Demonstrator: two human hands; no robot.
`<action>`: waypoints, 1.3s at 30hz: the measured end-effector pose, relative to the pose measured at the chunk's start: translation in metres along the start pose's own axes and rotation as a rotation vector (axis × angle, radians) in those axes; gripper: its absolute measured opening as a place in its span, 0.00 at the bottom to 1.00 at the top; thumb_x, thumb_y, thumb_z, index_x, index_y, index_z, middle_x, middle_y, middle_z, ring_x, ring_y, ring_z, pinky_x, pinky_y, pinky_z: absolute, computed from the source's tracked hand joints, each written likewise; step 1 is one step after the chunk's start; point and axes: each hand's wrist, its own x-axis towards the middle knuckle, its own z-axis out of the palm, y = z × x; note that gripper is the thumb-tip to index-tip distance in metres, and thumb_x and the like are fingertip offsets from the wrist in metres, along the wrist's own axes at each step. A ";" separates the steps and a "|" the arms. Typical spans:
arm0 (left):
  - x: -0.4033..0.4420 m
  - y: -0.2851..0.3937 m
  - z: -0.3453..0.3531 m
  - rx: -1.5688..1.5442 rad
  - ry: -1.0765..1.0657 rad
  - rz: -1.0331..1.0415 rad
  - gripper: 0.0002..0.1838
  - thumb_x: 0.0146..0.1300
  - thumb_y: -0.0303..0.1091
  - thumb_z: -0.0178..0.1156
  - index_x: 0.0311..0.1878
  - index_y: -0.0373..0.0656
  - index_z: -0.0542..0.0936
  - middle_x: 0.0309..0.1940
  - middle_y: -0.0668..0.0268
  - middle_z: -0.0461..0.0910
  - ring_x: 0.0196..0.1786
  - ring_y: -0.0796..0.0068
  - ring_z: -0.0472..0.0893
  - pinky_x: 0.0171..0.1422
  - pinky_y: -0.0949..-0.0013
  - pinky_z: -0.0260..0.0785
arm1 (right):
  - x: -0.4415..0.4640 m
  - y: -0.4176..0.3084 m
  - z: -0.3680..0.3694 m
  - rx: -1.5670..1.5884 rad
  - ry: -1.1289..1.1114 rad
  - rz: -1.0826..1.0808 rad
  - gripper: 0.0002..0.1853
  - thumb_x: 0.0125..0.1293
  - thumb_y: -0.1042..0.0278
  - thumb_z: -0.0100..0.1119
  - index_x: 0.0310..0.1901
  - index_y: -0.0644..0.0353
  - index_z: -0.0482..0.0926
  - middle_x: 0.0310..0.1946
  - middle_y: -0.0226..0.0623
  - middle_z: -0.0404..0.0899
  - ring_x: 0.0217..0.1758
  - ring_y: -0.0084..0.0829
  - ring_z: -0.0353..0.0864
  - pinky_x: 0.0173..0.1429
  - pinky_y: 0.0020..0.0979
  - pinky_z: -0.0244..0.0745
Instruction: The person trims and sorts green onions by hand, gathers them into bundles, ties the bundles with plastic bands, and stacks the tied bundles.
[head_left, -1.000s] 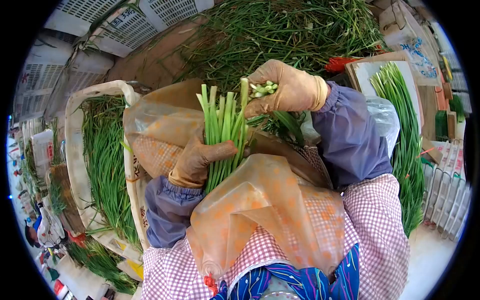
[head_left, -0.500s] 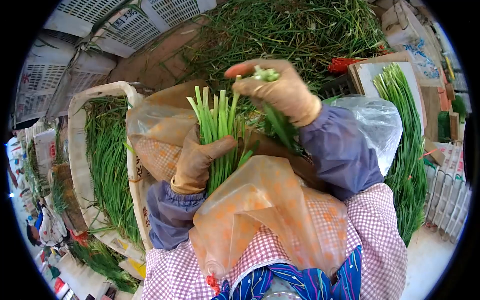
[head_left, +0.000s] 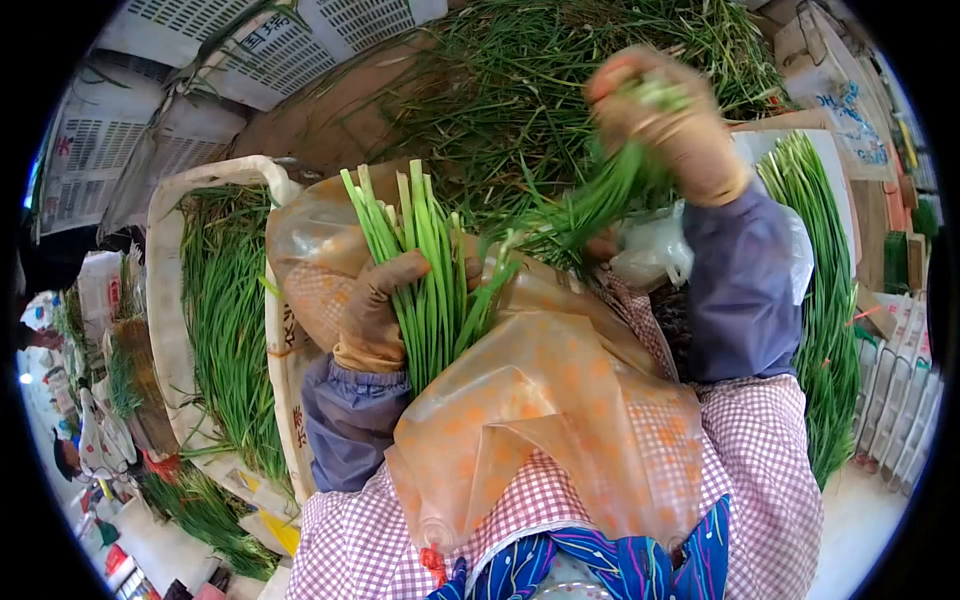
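My left hand, in a tan glove, is wrapped round a bunch of green stalks with pale cut ends pointing up, above the plastic sheet on my lap. Up at the right, my right hand, gloved and smeared by motion, is closed on a second bunch of green stalks. The pale ends show at its fingers and the leaves trail down to the left. A loose heap of green leaves lies beyond both hands.
A white crate full of green leaves stands at the left. Long stalks lie at the right, beside a clear plastic bag. White slotted crates stand at the top left. A person is at the far left.
My right hand has moved up and right, away from my left hand, pulling its bunch of stalks along. In my left hand the stalks have tilted left and spread apart.
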 end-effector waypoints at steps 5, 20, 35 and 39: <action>0.003 -0.005 -0.005 -0.022 -0.010 0.045 0.23 0.55 0.30 0.57 0.54 0.32 0.71 0.41 0.54 0.79 0.42 0.59 0.81 0.50 0.61 0.76 | -0.009 0.015 0.089 0.192 -0.328 0.284 0.14 0.52 0.70 0.70 0.41 0.61 0.81 0.28 0.26 0.79 0.26 0.18 0.74 0.28 0.20 0.71; 0.002 0.001 -0.002 0.348 -0.030 0.117 0.20 0.54 0.26 0.60 0.51 0.34 0.74 0.39 0.58 0.81 0.37 0.65 0.82 0.45 0.63 0.78 | -0.004 0.033 0.096 -0.552 -0.054 -0.187 0.09 0.52 0.69 0.64 0.35 0.62 0.79 0.22 0.35 0.78 0.26 0.24 0.76 0.33 0.27 0.74; 0.000 -0.001 0.003 0.214 -0.023 0.135 0.20 0.53 0.25 0.60 0.51 0.34 0.74 0.40 0.58 0.81 0.39 0.68 0.82 0.42 0.66 0.78 | 0.004 0.033 0.094 0.167 -0.295 0.158 0.08 0.55 0.67 0.68 0.33 0.61 0.82 0.24 0.25 0.78 0.25 0.15 0.74 0.28 0.19 0.70; -0.006 0.003 0.008 0.120 -0.036 0.061 0.20 0.54 0.23 0.58 0.52 0.34 0.74 0.41 0.57 0.81 0.39 0.67 0.82 0.41 0.66 0.78 | 0.011 0.039 0.086 -0.159 -0.178 -0.128 0.06 0.56 0.69 0.67 0.32 0.60 0.81 0.23 0.25 0.77 0.24 0.16 0.73 0.27 0.20 0.71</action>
